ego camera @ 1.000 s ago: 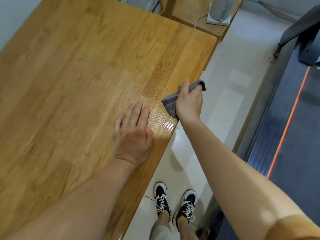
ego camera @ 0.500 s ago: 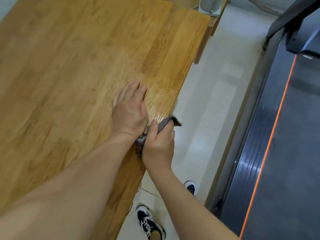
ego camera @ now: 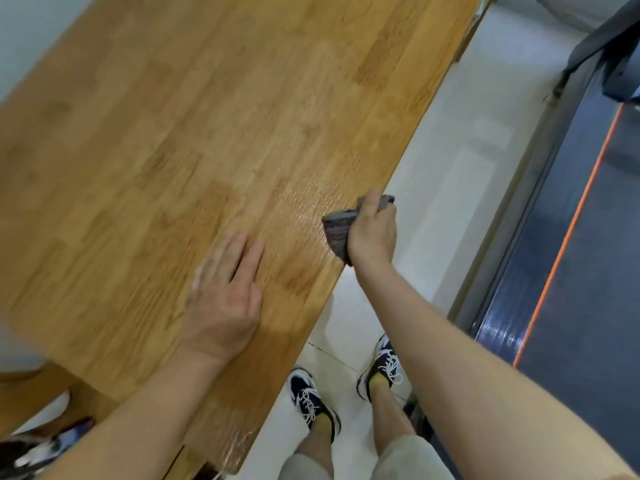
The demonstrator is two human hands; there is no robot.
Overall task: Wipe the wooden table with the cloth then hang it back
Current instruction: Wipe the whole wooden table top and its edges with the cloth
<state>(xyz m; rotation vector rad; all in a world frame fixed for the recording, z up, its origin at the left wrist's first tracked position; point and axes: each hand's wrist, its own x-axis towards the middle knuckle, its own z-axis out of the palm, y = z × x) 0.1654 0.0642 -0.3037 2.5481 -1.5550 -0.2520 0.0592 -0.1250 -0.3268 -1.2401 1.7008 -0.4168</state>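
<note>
The wooden table (ego camera: 207, 126) fills the left and middle of the view, its right edge running diagonally toward me. My right hand (ego camera: 372, 233) is shut on a grey folded cloth (ego camera: 337, 230) and presses it against the table's right edge, where the wood shines wet. My left hand (ego camera: 225, 296) lies flat on the tabletop with its fingers together, to the left of the cloth and apart from it.
A pale tiled floor (ego camera: 440, 174) runs along the table's right side, with my two dark sneakers (ego camera: 311, 400) on it. A dark treadmill deck with an orange stripe (ego camera: 568, 223) stands at the right. Another shoe (ego camera: 38, 452) shows at the lower left.
My right hand slid the cloth back along the table edge away from me, after pulling it close to my left hand half a second ago. The view shifted, showing both feet.
</note>
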